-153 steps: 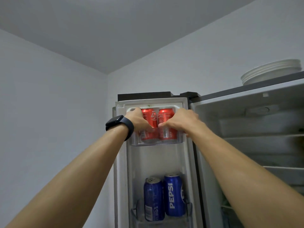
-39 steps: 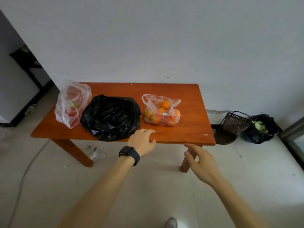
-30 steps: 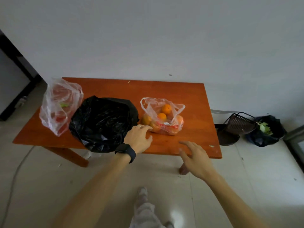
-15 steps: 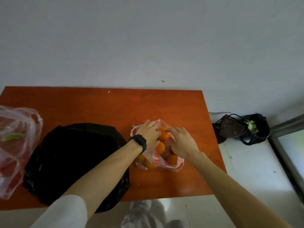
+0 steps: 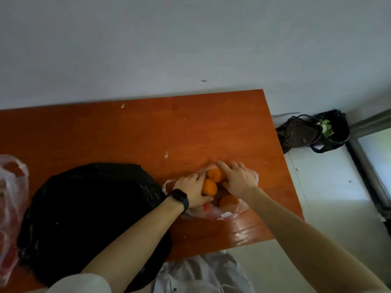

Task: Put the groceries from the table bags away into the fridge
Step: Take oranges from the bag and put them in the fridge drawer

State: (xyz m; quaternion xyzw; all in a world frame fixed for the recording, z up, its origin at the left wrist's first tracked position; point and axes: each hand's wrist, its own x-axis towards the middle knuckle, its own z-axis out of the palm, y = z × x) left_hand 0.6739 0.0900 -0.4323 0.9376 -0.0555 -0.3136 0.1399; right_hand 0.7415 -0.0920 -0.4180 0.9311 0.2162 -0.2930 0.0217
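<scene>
1. Digging into the clear plastic bag of oranges with both hands at once. The left hand is curled around one orange, fingers wrapped on its far side, so that one looks properly gripped. The right hand lies flatter, fingers spread across the top of the fruit and the bag's far edge. I can't tell if it's actually closed on anything or just pinning the plastic open.
2. My guess on why two hands: thin bag, round fruit. One hand keeps the mouth spread and stops things rolling while the other pulls fruit out.
3. At least two more oranges show, one just past the held one and another nearer the camera, all still inside the bag.
4. That bag sits near the right end of the orange-brown table, close to the front edge.
5. Just left of it is a big black bag, touching or nearly so, and a second clear bag with red stuff at the far left edge.
6. Fridge isn't in view, so nothing from this bag is stowed yet.
</scene>
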